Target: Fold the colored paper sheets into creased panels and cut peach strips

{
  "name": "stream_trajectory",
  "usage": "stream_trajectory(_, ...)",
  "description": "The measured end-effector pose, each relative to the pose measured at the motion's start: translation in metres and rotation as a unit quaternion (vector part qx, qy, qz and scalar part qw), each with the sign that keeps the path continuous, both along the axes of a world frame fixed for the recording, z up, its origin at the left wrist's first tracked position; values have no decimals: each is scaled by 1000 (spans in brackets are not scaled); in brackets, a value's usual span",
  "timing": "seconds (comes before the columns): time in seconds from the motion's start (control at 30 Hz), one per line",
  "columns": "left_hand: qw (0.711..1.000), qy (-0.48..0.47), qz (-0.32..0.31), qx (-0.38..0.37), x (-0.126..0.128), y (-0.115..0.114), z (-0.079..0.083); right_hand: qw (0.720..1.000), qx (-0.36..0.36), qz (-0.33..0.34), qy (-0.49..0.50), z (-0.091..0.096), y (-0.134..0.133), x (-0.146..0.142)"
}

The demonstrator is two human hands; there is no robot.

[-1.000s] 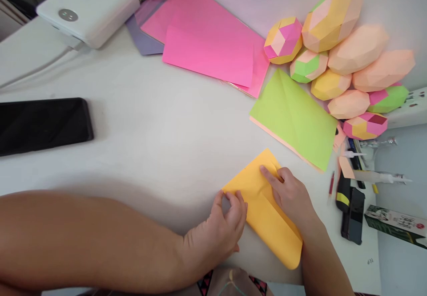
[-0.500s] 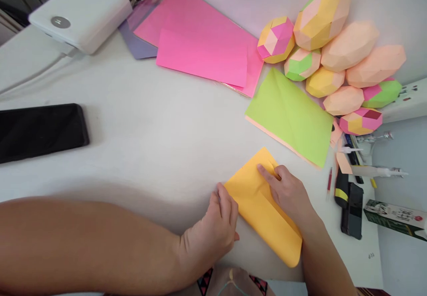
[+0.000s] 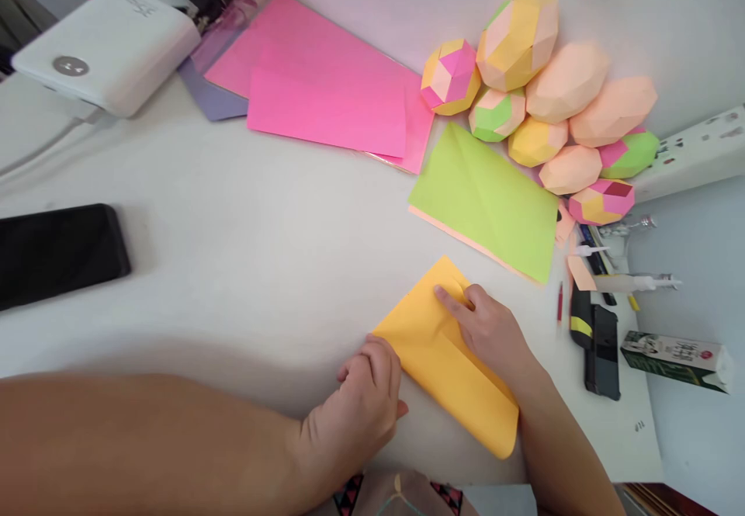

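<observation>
A sheet of orange-yellow paper [image 3: 448, 368] lies on the table, bent over along its length with a rounded fold at the near end. At its left corner is my left hand [image 3: 364, 392], fingers curled closed on the edge; the fingertips are partly hidden. My right hand [image 3: 492, 334] rests on the paper's right side. One digit stretches flat over the sheet while the other fingers bend at the loose edge, holding it down. Just beyond lies a light green sheet [image 3: 486, 198] on top of peach paper.
Pink sheets [image 3: 326, 112] lie farther back, beside a cluster of faceted paper shapes [image 3: 567, 81]. A white power bank [image 3: 110, 50] and a black phone [image 3: 58, 252] are on the left. On the right are a cutter [image 3: 580, 314], a dark phone-like object [image 3: 602, 353] and a carton [image 3: 675, 359].
The whole view has shifted, so most things appear farther left. My left fingers have curled more tightly at the paper's corner. My right hand keeps its place on the sheet.
</observation>
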State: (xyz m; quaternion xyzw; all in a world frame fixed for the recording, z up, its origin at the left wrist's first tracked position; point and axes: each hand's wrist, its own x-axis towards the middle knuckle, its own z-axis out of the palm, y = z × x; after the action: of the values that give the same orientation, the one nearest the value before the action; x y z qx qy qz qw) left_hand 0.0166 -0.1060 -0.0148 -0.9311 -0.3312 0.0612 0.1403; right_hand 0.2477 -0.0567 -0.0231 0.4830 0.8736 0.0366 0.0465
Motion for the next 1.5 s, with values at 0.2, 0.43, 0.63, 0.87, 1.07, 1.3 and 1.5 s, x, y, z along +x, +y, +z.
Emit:
stream_trajectory(0.2, 1000, -12, -19, 8, 1, -1, -1, 1000, 5, -4, -3, -2, -1, 1)
stream_trajectory(0.43, 999, -5, -15, 35, 0, -1, 0, 1000, 2, -2, 11, -2, 0, 2)
stream_trajectory(0.63, 1000, -1, 5, 28, 2, -5, -5, 1000, -19, -14, 19, -1, 1, 1)
stream_trajectory(0.87, 999, -30, 12, 32, 4, -7, -9, 999, -39, -35, 4, 2, 4, -3)
stream_trajectory(1.07, 999, -5, 6, 47, 3, -7, -8, 999, -41, -34, 10, 1, 3, -2)
stream_trajectory(1.3, 999, 9, 1, 50, 4, -6, -9, 998, -50, -44, 4, 2, 3, -4)
stream_trajectory(1.5, 997, 17, -17, 67, 5, -4, -10, 997, -24, -51, -56, 4, 3, -11)
